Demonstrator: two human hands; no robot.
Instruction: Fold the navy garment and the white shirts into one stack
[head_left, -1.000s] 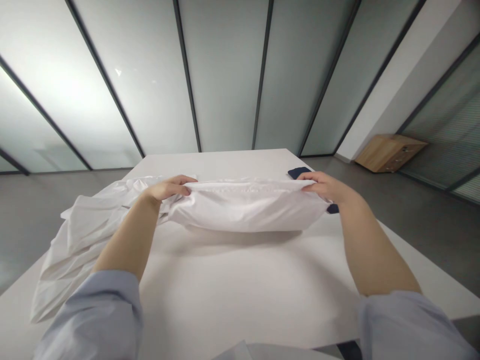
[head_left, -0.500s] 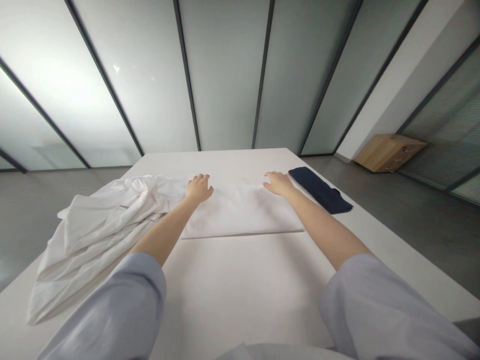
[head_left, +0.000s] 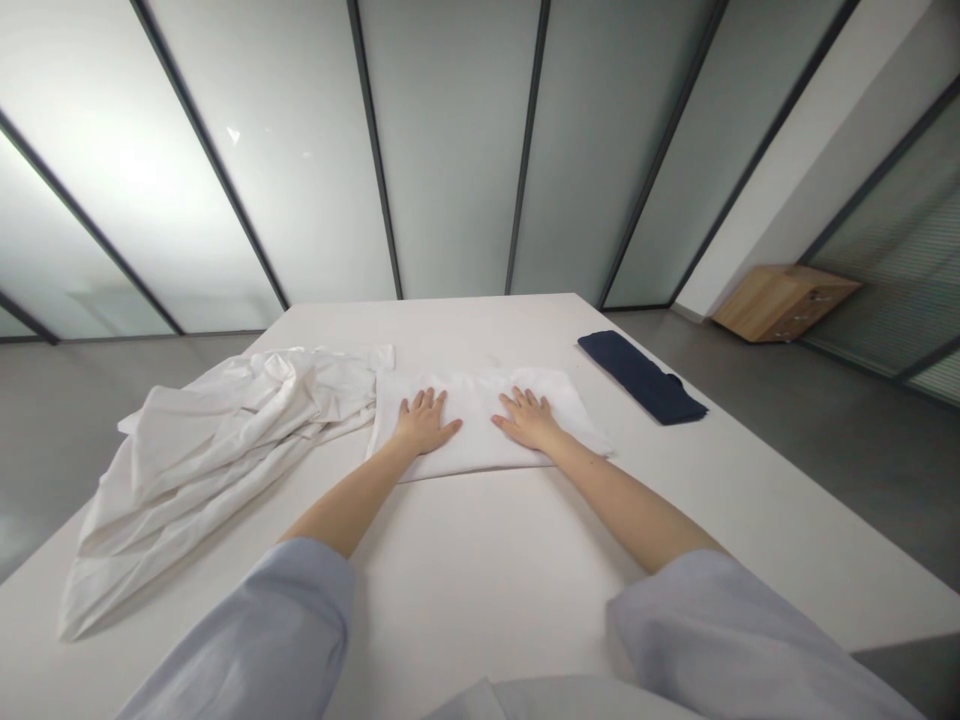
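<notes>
A frosted glass partition (head_left: 457, 150) with dark upright frames spans the far side of the room, above a grey floor (head_left: 795, 400) that shows to the left and right of a long white table (head_left: 480, 570). On the left part of the tabletop lies a large crumpled white cloth (head_left: 210, 440), loosely heaped in long wrinkles, running from the near left up toward the middle. The left sleeve (head_left: 262, 620) and the right sleeve (head_left: 712, 610), both pale blue-grey and ending well up the forearms, come in from the near edge. A folded white cloth (head_left: 474, 400) lies flat in the middle of the table, roughly a rectangle, its long near edge running left to right; its left end meets the crumpled one, though which of them lies on top there is hard to tell. Beyond the table, at the far right, a light wooden cabinet (head_left: 780, 303) stands on the floor by the wall. A folded navy cloth (head_left: 641, 377) lies near the table's right edge, a long narrow strip set at a slant, apart from the folded white one. The left hand (head_left: 426, 422) rests palm down on the left half of the folded white cloth, and the right hand (head_left: 526, 420) rests palm down on its right half. Both are released, fingers spread and pointing away, thumbs turned toward each other with a gap between; neither grasps the fabric.
</notes>
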